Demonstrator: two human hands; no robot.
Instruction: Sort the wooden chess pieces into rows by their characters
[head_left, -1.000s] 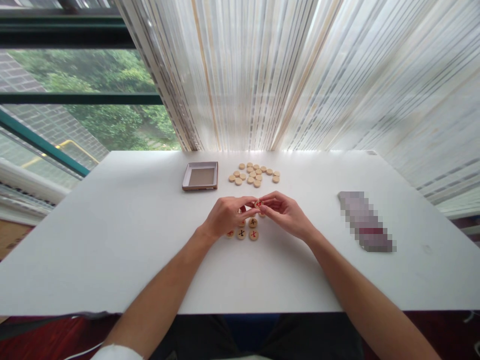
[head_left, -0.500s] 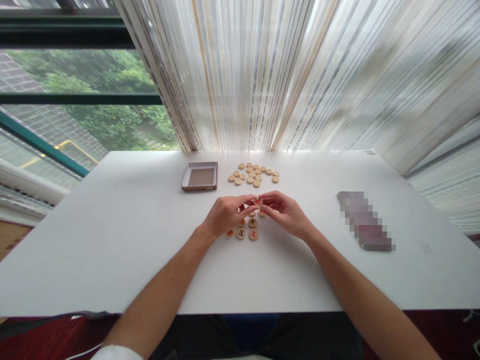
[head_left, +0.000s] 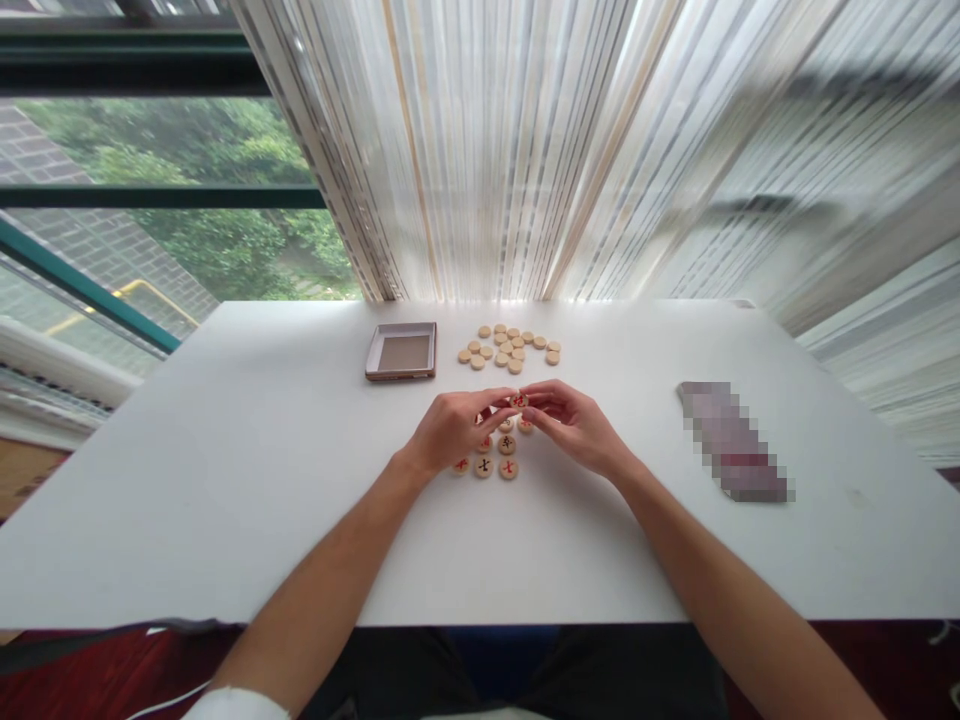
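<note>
Both my hands meet over the middle of the white table [head_left: 225,480]. My left hand [head_left: 450,432] and my right hand [head_left: 574,428] pinch one round wooden chess piece with a red mark [head_left: 518,401] between their fingertips, just above the table. Under and in front of the hands lie several face-up pieces [head_left: 496,462] with red and black marks in rows. Some of them are hidden by my left hand. Further back lies a loose heap of face-down plain wooden pieces [head_left: 510,346].
A shallow open box [head_left: 402,352] with a brown inside sits at the back, left of the heap. A blurred flat object [head_left: 733,440] lies on the right. Striped curtains hang behind the table, with a window at the left.
The hands and the held piece have barely shifted. The curtain at the right has swung.
</note>
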